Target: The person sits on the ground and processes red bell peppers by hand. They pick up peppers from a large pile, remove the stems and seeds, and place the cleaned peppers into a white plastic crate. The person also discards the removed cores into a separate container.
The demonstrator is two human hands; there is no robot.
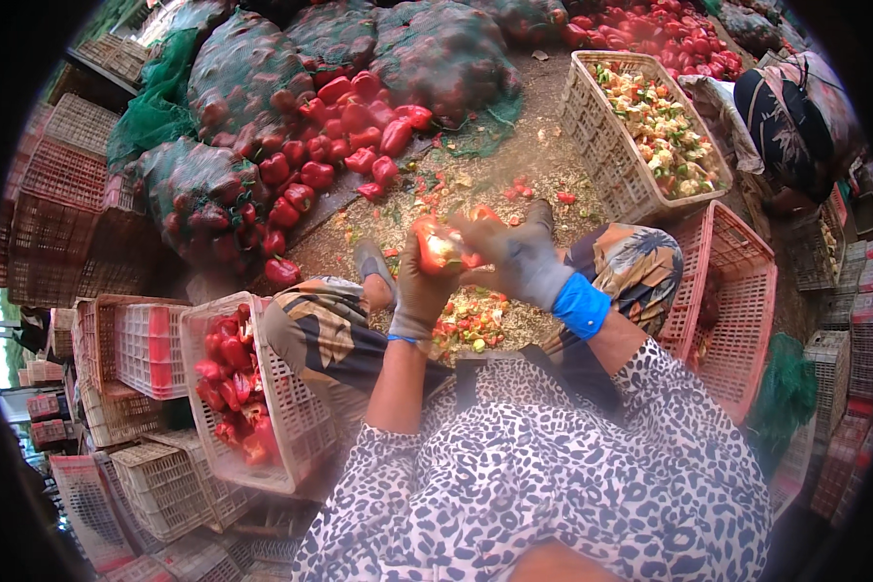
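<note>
My gloved left hand (423,291) is closed around an opened red bell pepper (434,244), whose pale inside shows. Against the pepper's right side is my gloved right hand (520,254), with a blue band at its wrist; it is blurred, and whether its fingers hold a piece or a tool cannot be made out. Whole red bell peppers (318,174) lie heaped ahead to the left. Below my hands, between my legs, is a pile of pepper scraps and seeds (473,320). Cut red peppers fill part of a plastic crate (295,407) by my left knee.
A tall crate (602,138) of pale pepper cores stands ahead right, and a pink crate (746,320) is beside my right knee. Full green mesh sacks (444,54) stand beyond the pepper heap. Another person (786,131) is at the far right. Stacked crates (65,174) line the left.
</note>
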